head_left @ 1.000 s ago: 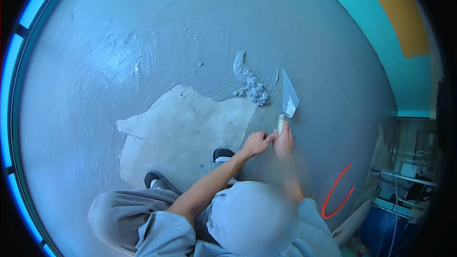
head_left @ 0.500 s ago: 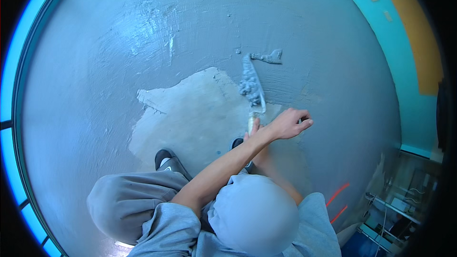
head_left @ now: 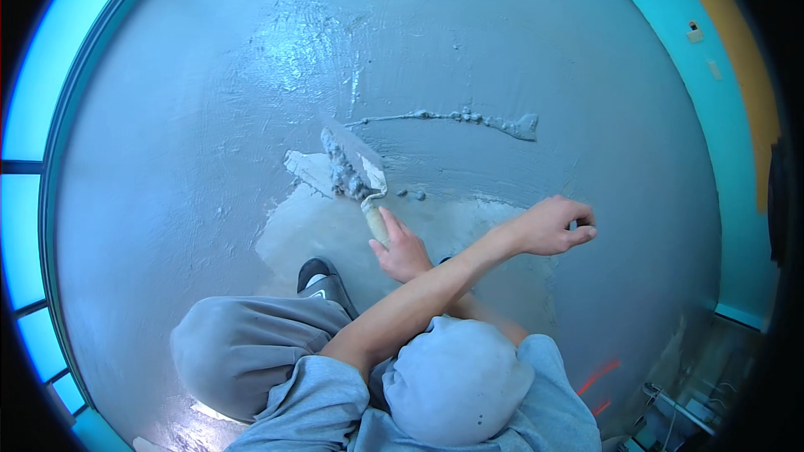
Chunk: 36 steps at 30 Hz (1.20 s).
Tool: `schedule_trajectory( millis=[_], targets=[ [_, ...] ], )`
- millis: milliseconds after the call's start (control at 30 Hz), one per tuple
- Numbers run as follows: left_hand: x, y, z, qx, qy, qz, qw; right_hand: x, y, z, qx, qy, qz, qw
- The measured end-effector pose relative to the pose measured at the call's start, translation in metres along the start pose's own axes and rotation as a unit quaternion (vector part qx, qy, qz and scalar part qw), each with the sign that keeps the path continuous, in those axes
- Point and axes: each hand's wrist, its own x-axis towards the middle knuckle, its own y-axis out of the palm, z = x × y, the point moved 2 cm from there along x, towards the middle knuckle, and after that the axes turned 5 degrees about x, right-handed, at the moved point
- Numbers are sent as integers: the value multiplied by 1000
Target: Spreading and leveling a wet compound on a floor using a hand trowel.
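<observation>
My right hand (head_left: pixel 404 251) grips the pale handle (head_left: pixel 376 220) of a metal trowel (head_left: pixel 362 156), whose blade carries lumpy grey wet mortar (head_left: pixel 342 169). The blade sits over the upper edge of the pale bare patch (head_left: pixel 289 234) in the grey coated floor. Crossing over my right arm, my left forearm ends in my left hand (head_left: pixel 557 226), held above the floor to the right with curled fingers and nothing in them. A ragged line of mortar bits (head_left: pixel 465 116) runs across the wet coat beyond the trowel, with small blobs beside the blade.
My feet in grey sandals (head_left: pixel 327 289) rest on the bare patch, beside my bent knees. A dark-framed band of bright panels (head_left: pixel 21 234) curves along the left. A teal and orange wall (head_left: pixel 712 134) borders the right; a metal rail (head_left: pixel 682 410) and red lines (head_left: pixel 596 375) lie lower right.
My right hand has swept the trowel from right to left, dragging mortar and leaving a trail. My left hand has crossed over to the right, away from the handle.
</observation>
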Motion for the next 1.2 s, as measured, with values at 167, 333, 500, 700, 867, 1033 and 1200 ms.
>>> schedule_trajectory(
  millis=[167,333,500,700,867,1033,1200],
  targets=[
    [-1,-6,-10,-14,23,-5,1000,11,-15,3,64,-2,-46,997],
    [-1,0,-7,-15,33,-2,999,43,-28,-24,407,57,35,911],
    [1,3,-4,-9,28,10,1000,67,-12,-42,690,152,142,693],
    [4,7,12,9,46,-8,999,78,-8,-53,694,147,68,702],
    [12,16,22,7,-6,8,1000,71,-42,-81,726,129,-54,673],
    [17,23,29,22,-31,32,999,59,-97,-120,769,88,-183,606],
    [27,42,35,56,-39,64,996,17,-144,-196,806,-18,-204,555]
  ],
)
